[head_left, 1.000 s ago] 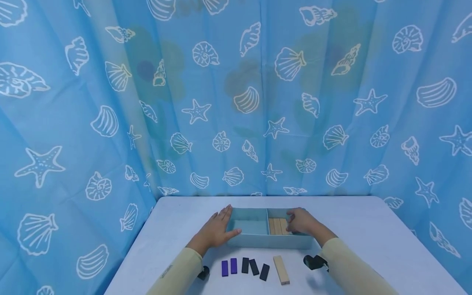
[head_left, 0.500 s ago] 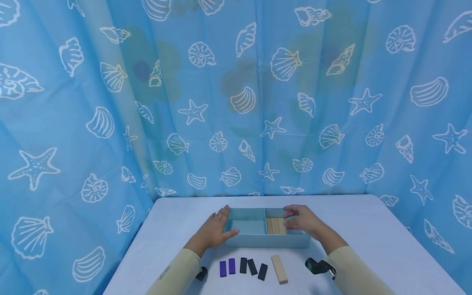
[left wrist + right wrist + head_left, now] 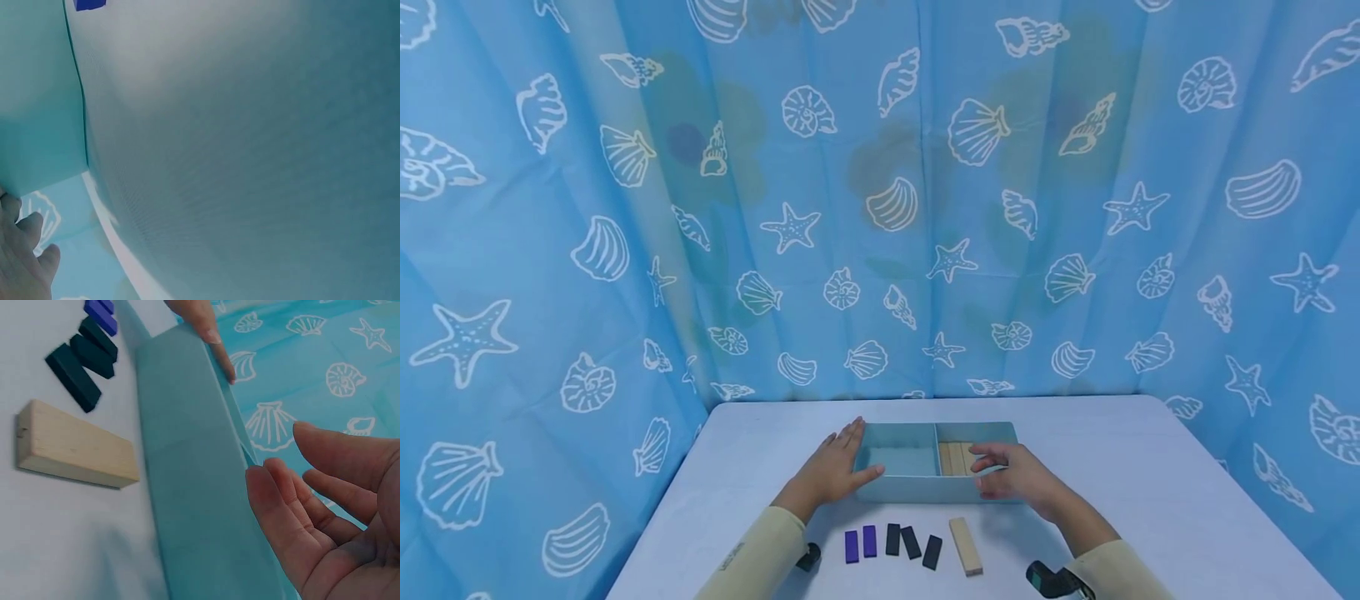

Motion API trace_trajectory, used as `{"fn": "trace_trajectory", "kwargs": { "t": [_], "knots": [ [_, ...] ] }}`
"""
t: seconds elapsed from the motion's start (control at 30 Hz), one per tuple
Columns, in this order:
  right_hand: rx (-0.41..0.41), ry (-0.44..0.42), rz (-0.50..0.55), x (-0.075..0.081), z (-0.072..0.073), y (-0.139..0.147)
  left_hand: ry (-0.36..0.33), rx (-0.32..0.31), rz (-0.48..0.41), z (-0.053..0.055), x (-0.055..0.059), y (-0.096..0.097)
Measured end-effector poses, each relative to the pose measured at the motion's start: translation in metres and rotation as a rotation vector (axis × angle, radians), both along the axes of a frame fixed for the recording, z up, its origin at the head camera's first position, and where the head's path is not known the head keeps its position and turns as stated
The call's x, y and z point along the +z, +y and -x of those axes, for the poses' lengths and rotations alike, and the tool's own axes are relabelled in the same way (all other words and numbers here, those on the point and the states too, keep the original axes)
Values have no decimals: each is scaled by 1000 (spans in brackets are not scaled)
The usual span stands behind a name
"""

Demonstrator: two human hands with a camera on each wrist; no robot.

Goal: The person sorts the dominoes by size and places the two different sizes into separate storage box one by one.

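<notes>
A pale teal box (image 3: 898, 490) with a divider stands on the table. Several light wooden blocks (image 3: 952, 458) lie side by side in its right compartment; the left compartment holds nothing visible. My left hand (image 3: 833, 468) rests on the box's left end, fingers straight along the rim and thumb at the front edge. My right hand (image 3: 1018, 477) hovers over the right front edge, fingers relaxed and apart, nothing between them. In the right wrist view one wooden block (image 3: 78, 444) lies on the table in front of the box.
In front of the box two purple blocks (image 3: 861, 543) and three black blocks (image 3: 912, 542) lie in a loose row on the white table (image 3: 760, 433). A blue shell-patterned curtain (image 3: 865, 250) hangs behind and to both sides.
My right hand has risen out of the right compartment, its fingers loosening, and moved toward the box's front edge. My left hand keeps its place on the box.
</notes>
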State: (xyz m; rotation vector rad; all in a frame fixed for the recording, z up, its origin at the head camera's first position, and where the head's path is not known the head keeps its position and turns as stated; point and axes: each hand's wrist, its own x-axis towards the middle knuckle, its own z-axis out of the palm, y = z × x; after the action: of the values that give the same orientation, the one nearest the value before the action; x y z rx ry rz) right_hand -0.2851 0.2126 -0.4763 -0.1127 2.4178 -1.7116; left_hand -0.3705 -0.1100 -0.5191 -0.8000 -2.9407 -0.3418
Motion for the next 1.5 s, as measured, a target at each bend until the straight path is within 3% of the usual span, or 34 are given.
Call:
{"fn": "trace_trajectory", "kwargs": {
  "t": [0.33,0.57,0.97,1.5],
  "knots": [
    [49,-82,22,-12,-15,-2,-2,10,-17,0,-1,0],
    [87,-136,1,-27,-17,0,1,8,-22,-2,0,1],
    [103,-184,-193,-38,-18,-13,4,14,-13,1,-3,0],
    [221,-111,-483,-46,-10,-25,-14,24,-6,2,-2,-1]
  ]
}}
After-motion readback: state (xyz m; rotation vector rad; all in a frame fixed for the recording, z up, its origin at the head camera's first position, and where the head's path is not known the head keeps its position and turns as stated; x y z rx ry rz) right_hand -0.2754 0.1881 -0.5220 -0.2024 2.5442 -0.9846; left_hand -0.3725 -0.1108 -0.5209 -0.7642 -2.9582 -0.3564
